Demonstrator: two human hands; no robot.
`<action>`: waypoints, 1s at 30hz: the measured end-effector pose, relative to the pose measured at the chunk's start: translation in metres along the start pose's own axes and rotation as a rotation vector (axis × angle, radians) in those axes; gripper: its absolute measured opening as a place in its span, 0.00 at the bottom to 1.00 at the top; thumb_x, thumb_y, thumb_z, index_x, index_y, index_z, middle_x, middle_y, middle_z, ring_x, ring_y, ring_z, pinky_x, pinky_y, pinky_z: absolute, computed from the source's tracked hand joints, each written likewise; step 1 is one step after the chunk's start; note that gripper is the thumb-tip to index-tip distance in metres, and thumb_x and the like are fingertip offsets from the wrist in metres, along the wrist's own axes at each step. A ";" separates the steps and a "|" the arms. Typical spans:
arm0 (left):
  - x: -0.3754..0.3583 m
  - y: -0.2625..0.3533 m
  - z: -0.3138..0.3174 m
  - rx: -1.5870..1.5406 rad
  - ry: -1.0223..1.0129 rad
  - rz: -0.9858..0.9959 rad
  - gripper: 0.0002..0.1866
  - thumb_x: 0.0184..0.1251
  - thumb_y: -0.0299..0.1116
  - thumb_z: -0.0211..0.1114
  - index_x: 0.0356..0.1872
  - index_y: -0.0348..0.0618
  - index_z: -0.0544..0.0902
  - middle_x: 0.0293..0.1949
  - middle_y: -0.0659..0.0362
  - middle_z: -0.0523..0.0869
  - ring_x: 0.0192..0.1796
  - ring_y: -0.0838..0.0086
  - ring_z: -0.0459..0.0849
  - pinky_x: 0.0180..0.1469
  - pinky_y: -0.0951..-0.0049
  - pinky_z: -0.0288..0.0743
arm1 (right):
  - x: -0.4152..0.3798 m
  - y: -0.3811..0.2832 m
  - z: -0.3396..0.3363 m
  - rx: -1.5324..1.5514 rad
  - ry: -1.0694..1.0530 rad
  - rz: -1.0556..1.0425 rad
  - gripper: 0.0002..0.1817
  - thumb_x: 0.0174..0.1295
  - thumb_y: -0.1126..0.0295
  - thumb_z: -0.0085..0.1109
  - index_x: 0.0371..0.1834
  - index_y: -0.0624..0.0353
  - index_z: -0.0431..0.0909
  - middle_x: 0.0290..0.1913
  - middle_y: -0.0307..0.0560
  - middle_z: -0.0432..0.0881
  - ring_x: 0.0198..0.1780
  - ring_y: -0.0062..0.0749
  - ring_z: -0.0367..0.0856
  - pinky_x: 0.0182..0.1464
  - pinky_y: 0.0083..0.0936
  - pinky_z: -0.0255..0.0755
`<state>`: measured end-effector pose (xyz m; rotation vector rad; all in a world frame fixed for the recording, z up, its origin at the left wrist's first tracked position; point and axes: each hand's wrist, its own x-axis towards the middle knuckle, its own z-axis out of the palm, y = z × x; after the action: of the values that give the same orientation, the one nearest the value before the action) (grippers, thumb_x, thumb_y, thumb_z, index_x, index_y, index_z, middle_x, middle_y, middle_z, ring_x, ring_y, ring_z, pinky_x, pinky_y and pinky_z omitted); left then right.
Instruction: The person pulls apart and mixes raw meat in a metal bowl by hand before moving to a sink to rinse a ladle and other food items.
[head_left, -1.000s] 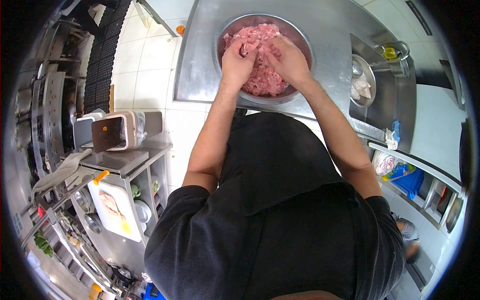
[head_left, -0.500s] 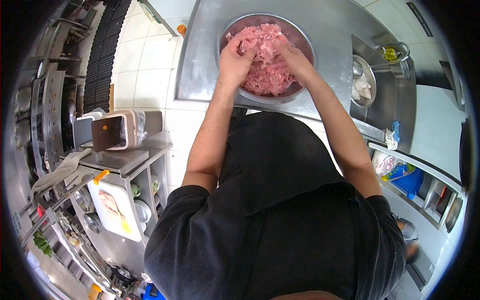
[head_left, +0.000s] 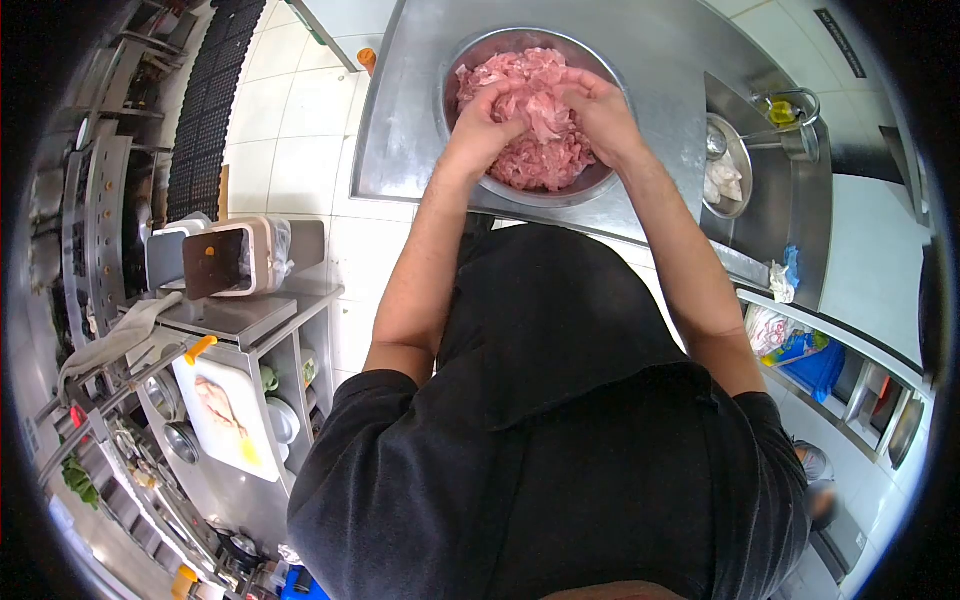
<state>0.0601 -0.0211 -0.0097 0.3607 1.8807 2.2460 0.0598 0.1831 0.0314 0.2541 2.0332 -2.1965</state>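
A wide steel bowl (head_left: pixel 612 182) full of thin, pale pink slices of raw meat (head_left: pixel 545 165) stands on the metal counter. Over the heap, my left hand (head_left: pixel 482 132) is at the left side, its fingers curled round some of the meat. From the right, my right hand (head_left: pixel 605 118) grips the same clump, thumb and fingers bent inward. The clump sits between both hands, slightly above the rest of the meat. Some fingertips are hidden in the slices.
Right of the steel counter (head_left: pixel 665 100) is a sink holding a metal bowl (head_left: pixel 744 165) with pale pieces and a ladle. At the left, a steel cart (head_left: pixel 225 318) carries plastic tubs; a white cutting board (head_left: pixel 228 415) is below. Another person's leg shows at lower right.
Both hands have moved slightly toward me and to the right, and a clump of meat is now gathered up between them. The bowl has stayed in place.
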 end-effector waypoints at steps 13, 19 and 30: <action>-0.002 0.011 0.027 0.010 -0.115 -0.199 0.14 0.63 0.28 0.72 0.49 0.38 0.88 0.40 0.64 0.87 0.42 0.80 0.83 0.43 0.75 0.78 | -0.007 0.002 0.001 -0.491 -0.052 -0.349 0.14 0.74 0.66 0.64 0.56 0.62 0.85 0.43 0.45 0.90 0.44 0.28 0.86 0.49 0.28 0.79; -0.002 0.016 0.031 0.291 -0.165 -0.120 0.08 0.60 0.29 0.71 0.38 0.36 0.89 0.28 0.67 0.82 0.32 0.83 0.77 0.34 0.75 0.71 | -0.007 0.008 -0.003 -0.535 -0.018 -0.314 0.12 0.74 0.67 0.65 0.54 0.61 0.85 0.43 0.46 0.90 0.43 0.26 0.86 0.49 0.28 0.79; -0.002 0.010 0.033 0.303 -0.199 -0.090 0.08 0.59 0.30 0.72 0.36 0.37 0.87 0.27 0.66 0.81 0.31 0.83 0.78 0.32 0.73 0.70 | -0.014 -0.014 -0.007 0.109 -0.047 0.017 0.15 0.75 0.70 0.61 0.62 0.63 0.79 0.56 0.47 0.87 0.57 0.28 0.84 0.60 0.28 0.78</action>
<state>0.0720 0.0080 0.0054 0.5117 2.0819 1.7959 0.0704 0.1915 0.0472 0.2284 1.8831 -2.2845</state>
